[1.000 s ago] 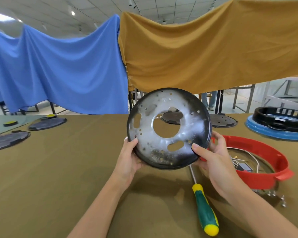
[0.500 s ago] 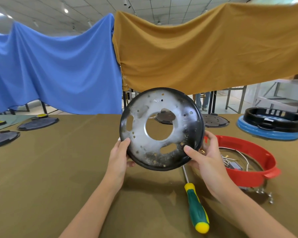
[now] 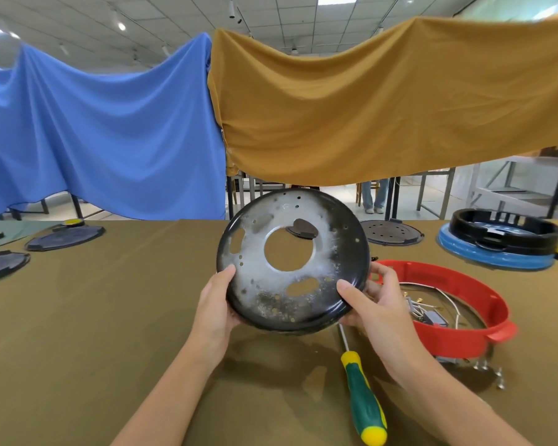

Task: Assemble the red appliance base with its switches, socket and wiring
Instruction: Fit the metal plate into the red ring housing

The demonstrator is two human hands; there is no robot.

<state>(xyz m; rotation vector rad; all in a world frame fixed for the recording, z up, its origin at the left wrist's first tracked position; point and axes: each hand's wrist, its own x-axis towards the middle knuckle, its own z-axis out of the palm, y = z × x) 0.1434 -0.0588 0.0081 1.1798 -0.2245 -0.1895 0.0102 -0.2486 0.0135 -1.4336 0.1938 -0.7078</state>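
Left hand (image 3: 215, 305) and right hand (image 3: 372, 304) grip black metal plate (image 3: 292, 262) by its rim, tilted, above bench (image 3: 94, 317); screwdriver (image 3: 361, 397) below, red base (image 3: 445, 304) just right.

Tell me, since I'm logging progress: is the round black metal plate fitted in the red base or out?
Out. Left hand and right hand hold the round black metal plate above the table, beside the red plastic base.

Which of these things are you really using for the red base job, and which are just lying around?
Using: round metal plate held by left hand and right hand, red base, wires, screwdriver.
Lying around: black ring on blue base, dark discs, cloths.
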